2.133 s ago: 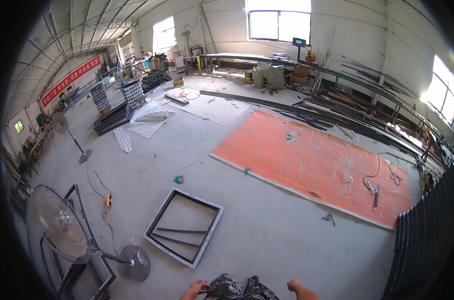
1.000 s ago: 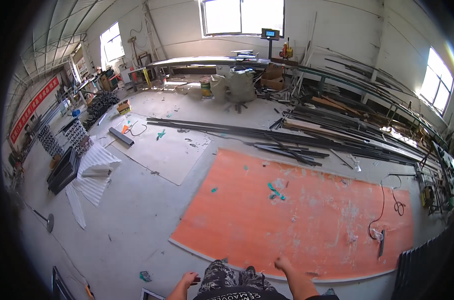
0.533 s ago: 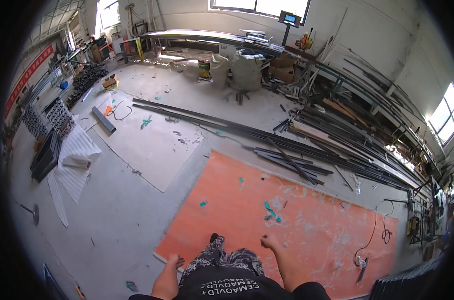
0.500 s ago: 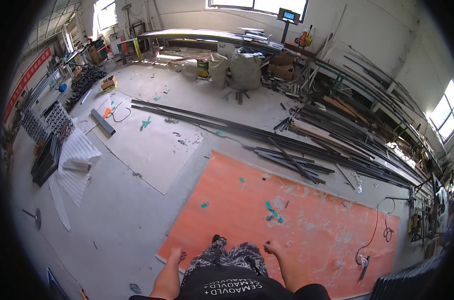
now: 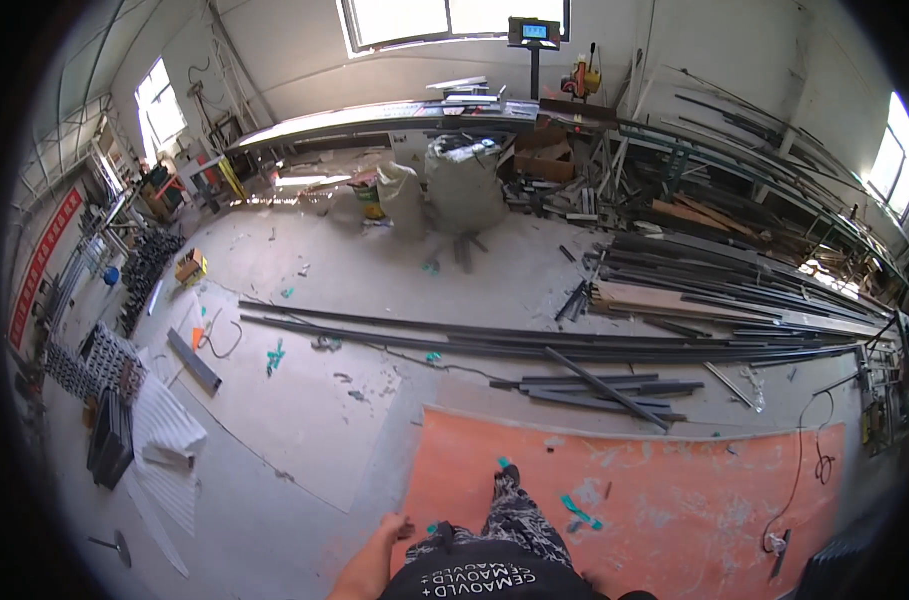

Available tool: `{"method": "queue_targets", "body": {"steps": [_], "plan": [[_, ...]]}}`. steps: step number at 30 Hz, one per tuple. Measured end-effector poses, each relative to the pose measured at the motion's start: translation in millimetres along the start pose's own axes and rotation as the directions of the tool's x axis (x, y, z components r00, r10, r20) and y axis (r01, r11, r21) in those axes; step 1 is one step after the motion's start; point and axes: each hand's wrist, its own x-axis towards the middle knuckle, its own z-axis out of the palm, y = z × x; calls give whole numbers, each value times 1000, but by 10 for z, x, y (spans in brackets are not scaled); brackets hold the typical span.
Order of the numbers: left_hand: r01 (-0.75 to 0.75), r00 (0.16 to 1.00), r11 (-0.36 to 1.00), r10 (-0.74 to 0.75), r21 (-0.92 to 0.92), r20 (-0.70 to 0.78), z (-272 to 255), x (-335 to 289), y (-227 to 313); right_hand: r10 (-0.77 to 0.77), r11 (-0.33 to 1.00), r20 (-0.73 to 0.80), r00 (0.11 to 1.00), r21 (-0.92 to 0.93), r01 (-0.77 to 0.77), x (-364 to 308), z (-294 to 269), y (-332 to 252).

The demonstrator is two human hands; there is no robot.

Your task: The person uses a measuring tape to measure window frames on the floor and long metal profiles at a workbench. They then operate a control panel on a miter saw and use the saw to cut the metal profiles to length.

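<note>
The left hand [image 5: 398, 526] is near the left edge of the orange sheet [image 5: 674, 480], which spreads to its right; whether its fingers are apart or together, I cannot tell. The right hand [image 5: 590, 580] is too blurred to judge. Ahead of the left hand, rightward, lie short dark bars [image 5: 606, 390]; farther stands a bulky sack [image 5: 464, 190].

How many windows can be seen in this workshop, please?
3: the top-centre window, the upper-left window and the far-right window. Others may be hidden.
</note>
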Motion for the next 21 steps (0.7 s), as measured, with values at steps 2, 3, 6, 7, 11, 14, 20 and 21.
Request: {"method": "queue_targets", "body": {"steps": [2,3,6,7,11,14,20,21], "plan": [[35,997,999,-36,19,63,17,98,293,-208,913,-6,978,-359,192,503,-787,-897],[95,994,995,-95,14,46,1,162,445,-263,852,24,964,-462,244,741,-1170,-1399],[-28,999,983,22,-180,-36,12,406,980,-355,931,-470,808,-100,350,1319,-2286,-3154],[-19,999,969,6,-245,-53,-7,506,1191,-465,859,-574,674,-111,499,1434,-2669,-3761],[44,997,928,-64,-369,-42,-1,1036,2026,-615,507,-501,609,341,792,1605,-3791,-5725],[132,986,937,-158,-324,-57,29,1615,2696,-668,521,-412,620,336,784,1923,-4064,-6480],[63,998,974,-67,-216,-11,47,2601,4852,-457,868,-104,884,-268,417,2637,-3891,-6003],[-68,997,981,61,-183,-40,59,2645,5292,-347,919,-57,936,-221,327,2599,-3871,-5813]]}}
